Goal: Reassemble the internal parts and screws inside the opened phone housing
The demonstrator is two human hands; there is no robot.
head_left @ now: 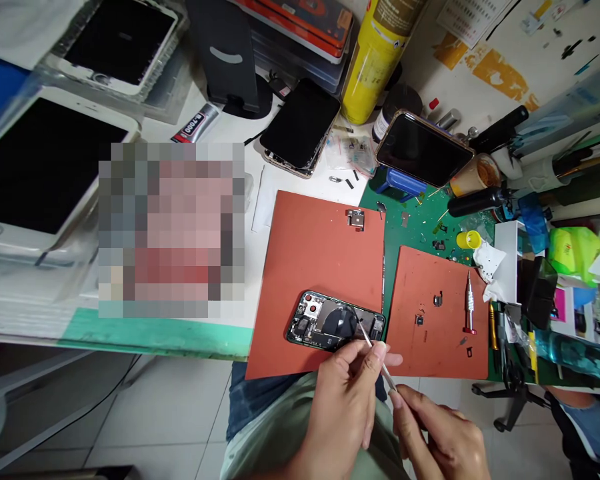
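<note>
An opened smartphone (307, 331) lies on the large brown-red mat, its inner parts and a round black pad exposed. A slim silver metal tool (365, 335), possibly tweezers, has its tip at the right part of the phone's interior. My right hand (437, 433) grips the rear end of this tool, fingers closed. Just below the phone, my left hand (347, 393) has thumb and fingers closed about the tool's middle; its remaining fingers are partly hidden.
A small metal part (356, 219) rests near the top of the large mat (320, 247). On the smaller mat (405, 353) lie a screwdriver (469, 303) and several tiny parts. Behind stand a propped phone (423, 148), another opened phone (303, 127) and a yellow canister (373, 67). A pixelated patch hides the left side.
</note>
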